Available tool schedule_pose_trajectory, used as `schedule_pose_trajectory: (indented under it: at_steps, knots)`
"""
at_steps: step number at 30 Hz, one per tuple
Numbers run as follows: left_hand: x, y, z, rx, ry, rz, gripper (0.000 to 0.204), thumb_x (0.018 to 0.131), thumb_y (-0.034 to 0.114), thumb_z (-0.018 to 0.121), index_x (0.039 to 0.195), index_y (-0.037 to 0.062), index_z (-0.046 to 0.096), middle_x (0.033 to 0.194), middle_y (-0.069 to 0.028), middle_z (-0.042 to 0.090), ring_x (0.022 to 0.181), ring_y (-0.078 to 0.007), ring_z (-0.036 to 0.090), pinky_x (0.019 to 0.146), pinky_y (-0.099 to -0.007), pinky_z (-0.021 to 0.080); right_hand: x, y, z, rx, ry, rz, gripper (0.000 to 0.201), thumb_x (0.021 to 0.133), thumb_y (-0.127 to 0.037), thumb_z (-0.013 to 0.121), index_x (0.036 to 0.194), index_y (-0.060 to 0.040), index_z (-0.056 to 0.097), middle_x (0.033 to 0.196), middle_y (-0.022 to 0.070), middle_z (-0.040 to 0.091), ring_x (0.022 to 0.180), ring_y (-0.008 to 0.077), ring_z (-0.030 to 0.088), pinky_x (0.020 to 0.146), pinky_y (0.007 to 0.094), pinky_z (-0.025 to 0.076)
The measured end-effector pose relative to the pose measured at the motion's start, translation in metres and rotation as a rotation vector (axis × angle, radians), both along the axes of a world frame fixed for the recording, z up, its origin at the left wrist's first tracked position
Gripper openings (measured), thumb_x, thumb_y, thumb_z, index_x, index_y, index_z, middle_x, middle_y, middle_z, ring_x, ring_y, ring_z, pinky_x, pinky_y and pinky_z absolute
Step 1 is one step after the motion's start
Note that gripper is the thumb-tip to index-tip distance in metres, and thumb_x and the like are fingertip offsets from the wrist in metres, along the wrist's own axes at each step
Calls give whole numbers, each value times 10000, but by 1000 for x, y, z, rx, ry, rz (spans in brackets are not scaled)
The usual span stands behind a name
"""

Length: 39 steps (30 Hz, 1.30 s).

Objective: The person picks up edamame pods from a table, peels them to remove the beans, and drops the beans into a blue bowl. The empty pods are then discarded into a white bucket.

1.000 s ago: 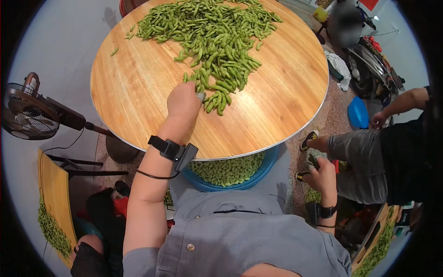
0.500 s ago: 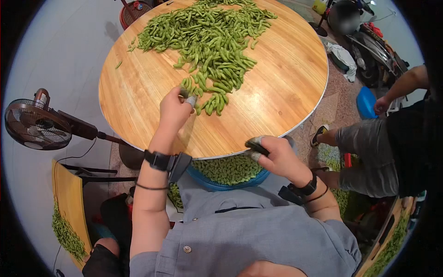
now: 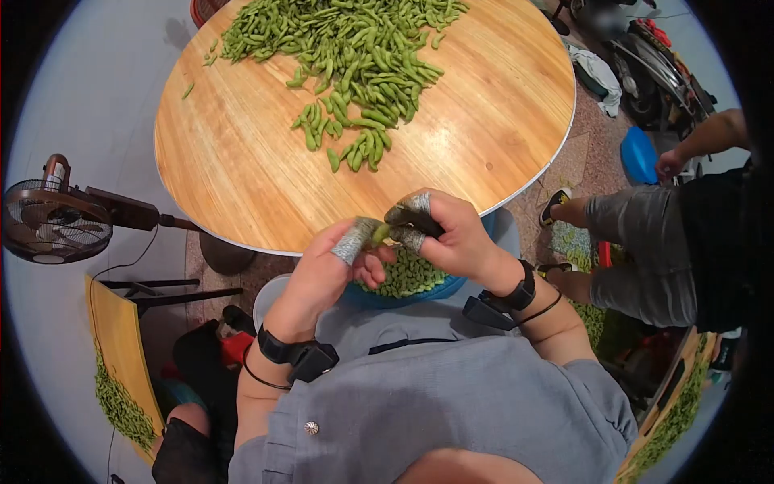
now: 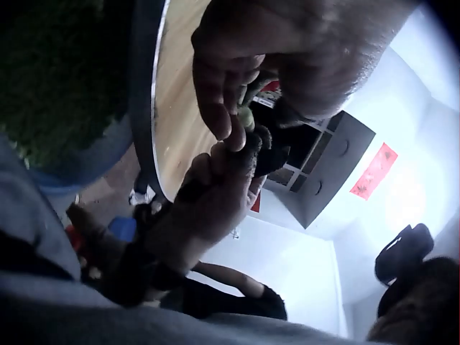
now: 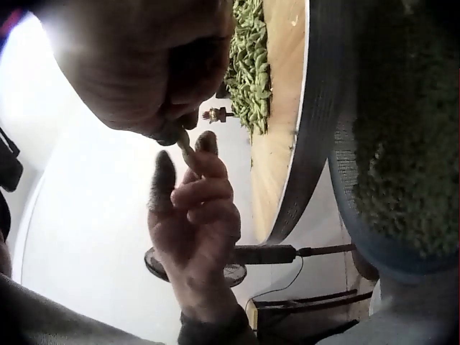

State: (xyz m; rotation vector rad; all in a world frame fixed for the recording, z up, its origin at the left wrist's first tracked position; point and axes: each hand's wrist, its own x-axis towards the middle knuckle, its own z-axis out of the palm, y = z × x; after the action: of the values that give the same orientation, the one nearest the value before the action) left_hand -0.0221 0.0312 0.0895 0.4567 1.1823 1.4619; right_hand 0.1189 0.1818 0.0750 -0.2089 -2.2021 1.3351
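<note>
Left hand [image 3: 324, 268] pinches a pod [image 3: 380, 233]; right hand [image 3: 461, 240] grips a dark object [image 3: 421, 220] beside it. Advisable: keep pod steady above the near tub [image 3: 407, 301].

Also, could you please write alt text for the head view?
A person's left hand pinches a green pod next to the right hand, which grips a dark object, above a blue basin of beans. A pile of pods lies on a round wooden table.

Pale, plain walls [image 3: 89, 89] are rising around us; a round, light-wood table [image 3: 242, 177] is spreading over speckled pinkish flooring [image 3: 582, 153], a dark-brown pedestal fan [image 3: 60, 214] is standing near it, and white light [image 4: 411, 205] is glaring.
</note>
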Motion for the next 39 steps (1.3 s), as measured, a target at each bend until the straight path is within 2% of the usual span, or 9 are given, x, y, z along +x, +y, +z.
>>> schedule_pose_trajectory:
  at_steps: [4, 11, 22, 27, 31, 33, 34, 36, 39]
  knots:
    - [-3, -4, -3, -29, -354, -179, 186, 951, 189, 469, 977, 20, 542, 747, -53, 589, 550, -115, 523, 512, -230, 428, 5, -5, 9, -40, -47, 33, 281, 793, -80, 613, 1066, -14, 599, 831, 108, 615, 761, 205, 618, 681, 287, 478]
    - [6, -8, -16, -11, 71, -17, 96, 912, 135, 553, 952, 48, 557, 719, 7, 557, 563, -53, 491, 508, -187, 378, 18, -23, -1, -374, -227, 163, 387, 911, -92, 428, 1293, -31, 422, 761, 7, 560, 627, 73, 491, 566, 223, 410]
    - [15, -5, -21, 27, 300, 22, 133, 890, 142, 585, 966, 33, 576, 713, 15, 557, 606, -68, 500, 546, -210, 387, 18, -24, 7, -645, -374, 218, 304, 852, -56, 389, 1134, 12, 481, 768, 36, 537, 699, 112, 513, 645, 258, 438]
    - [17, -5, -24, 254, 1503, 94, 185, 796, 72, 633, 939, -9, 546, 762, -119, 580, 639, -214, 589, 603, -314, 473, 16, -27, -4, -521, -245, 162, 352, 849, -53, 393, 1186, 20, 466, 804, 31, 543, 735, 119, 526, 667, 260, 440]
    - [16, -13, -29, 255, 1426, 36, 124, 837, 66, 597, 932, 2, 550, 716, -85, 577, 591, -181, 568, 550, -289, 454, 23, -19, -2, -1065, -403, 331, 392, 888, -67, 359, 1269, -97, 441, 694, -35, 443, 563, 58, 412, 502, 209, 354]
    - [14, -18, -30, -26, 198, -96, 78, 868, 70, 576, 917, 12, 557, 678, -44, 565, 545, -131, 533, 500, -255, 418, 27, -18, 0, -1434, -515, 421, 419, 919, -81, 317, 1307, -213, 408, 621, -80, 311, 474, -5, 232, 411, 157, 174]
    - [13, -19, -34, -28, 197, -99, 78, 868, 70, 576, 917, 12, 557, 678, -44, 565, 545, -131, 533, 500, -255, 418, 29, -19, -3, -1437, -513, 419, 419, 919, -81, 317, 1307, -213, 408, 621, -80, 311, 474, -5, 232, 411, 157, 174]
    - [11, -19, -42, 122, -413, -135, 70, 889, 90, 572, 912, 24, 567, 676, -20, 561, 531, -83, 501, 469, -219, 374, 31, -18, -10, -1640, -472, 482, 372, 948, -102, 377, 1308, -190, 412, 601, -72, 317, 454, 5, 231, 389, 161, 158]
    - [11, -16, -47, -26, -53, -117, 143, 851, 130, 632, 906, 18, 561, 664, -16, 564, 519, -93, 507, 455, -241, 387, 35, -16, -4, -1499, -488, 448, 421, 904, -83, 323, 1295, -210, 413, 639, -72, 346, 487, 6, 270, 416, 161, 213]
